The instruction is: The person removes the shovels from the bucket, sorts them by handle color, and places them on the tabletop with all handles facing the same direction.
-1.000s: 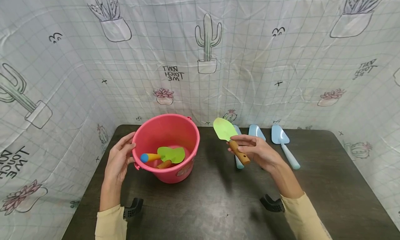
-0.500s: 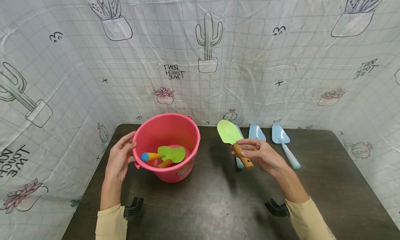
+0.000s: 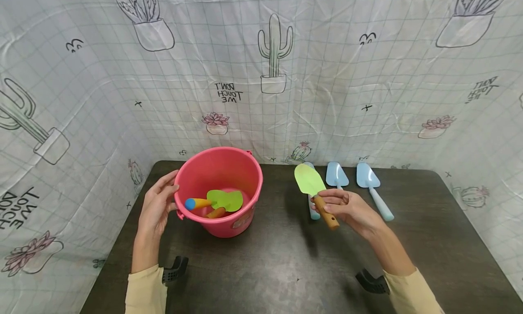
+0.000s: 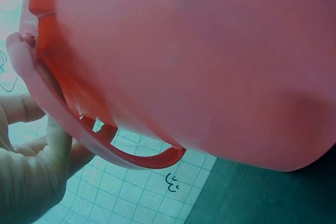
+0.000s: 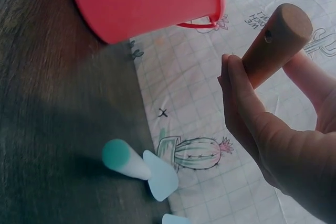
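My left hand (image 3: 155,211) grips the left rim of a pink bucket (image 3: 234,227), which tilts toward me. In the left wrist view its carrying handle (image 4: 157,161) hangs along the side near my thumb. Inside lie a trowel with an orange and blue handle (image 3: 200,204) and a short wooden handle (image 3: 215,213), with green blades (image 3: 230,201) overlapping. Above the table, my right hand (image 3: 357,211) pinches the wooden handle of a green-bladed trowel (image 3: 308,180), blade pointing up and away. The handle's holed end (image 5: 281,38) shows in the right wrist view.
Light blue trowels lie in a row behind and beside my right hand: the left one (image 3: 314,212) partly covered by the green trowel, a middle one (image 3: 336,173), and a right one (image 3: 380,204). A patterned sheet (image 3: 327,77) hangs behind the dark table (image 3: 261,268).
My right hand has drawn the green-bladed trowel to the right and slightly toward me, away from the bucket. My left hand stays at the bucket's rim.
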Demonstrator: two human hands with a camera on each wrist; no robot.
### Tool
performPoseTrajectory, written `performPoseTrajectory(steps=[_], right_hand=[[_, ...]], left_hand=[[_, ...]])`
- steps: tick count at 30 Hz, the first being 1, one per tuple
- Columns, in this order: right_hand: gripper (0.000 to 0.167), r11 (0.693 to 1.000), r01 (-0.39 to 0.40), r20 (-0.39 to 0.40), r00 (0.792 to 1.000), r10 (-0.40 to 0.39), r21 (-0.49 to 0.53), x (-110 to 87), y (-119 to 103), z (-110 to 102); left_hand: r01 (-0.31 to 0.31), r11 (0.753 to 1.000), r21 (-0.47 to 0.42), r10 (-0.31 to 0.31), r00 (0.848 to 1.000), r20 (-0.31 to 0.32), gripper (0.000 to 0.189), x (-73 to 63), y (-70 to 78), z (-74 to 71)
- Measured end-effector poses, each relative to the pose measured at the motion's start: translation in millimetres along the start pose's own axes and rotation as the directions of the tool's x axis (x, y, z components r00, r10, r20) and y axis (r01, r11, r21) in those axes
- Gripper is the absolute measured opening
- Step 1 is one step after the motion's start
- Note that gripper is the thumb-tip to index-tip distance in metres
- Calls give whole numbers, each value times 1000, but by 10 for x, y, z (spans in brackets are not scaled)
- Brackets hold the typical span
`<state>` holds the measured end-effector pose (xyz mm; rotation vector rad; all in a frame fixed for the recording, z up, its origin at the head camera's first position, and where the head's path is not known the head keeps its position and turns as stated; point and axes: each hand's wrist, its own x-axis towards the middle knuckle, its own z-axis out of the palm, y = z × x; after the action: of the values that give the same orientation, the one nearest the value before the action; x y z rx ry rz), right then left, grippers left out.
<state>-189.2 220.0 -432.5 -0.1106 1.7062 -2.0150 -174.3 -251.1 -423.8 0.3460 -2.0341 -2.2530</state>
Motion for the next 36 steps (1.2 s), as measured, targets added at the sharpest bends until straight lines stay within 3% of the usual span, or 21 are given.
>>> performPoseTrajectory(steps=[11, 17, 28, 36], right_hand=[[19, 999, -20, -21, 1000, 19, -27, -97, 177, -102], [18, 1000, -17, 10, 1000, 16, 22, -153, 293, -98], [19, 998, -63, 41, 997, 62, 16, -223, 483, -85], [27, 987, -145, -23, 989, 144, -70, -257, 631, -70]], left_hand=[[-9, 1000, -12, 9, 1000, 0, 47, -2, -8, -8], [-18, 1000, -20, 18, 1000, 1, 47, -11, -15, -10], [-16, 1000, -10, 16, 1000, -6, 47, -35, -31, -7], [-23, 1000, -7, 23, 1000, -7, 47, -57, -28, 2]])
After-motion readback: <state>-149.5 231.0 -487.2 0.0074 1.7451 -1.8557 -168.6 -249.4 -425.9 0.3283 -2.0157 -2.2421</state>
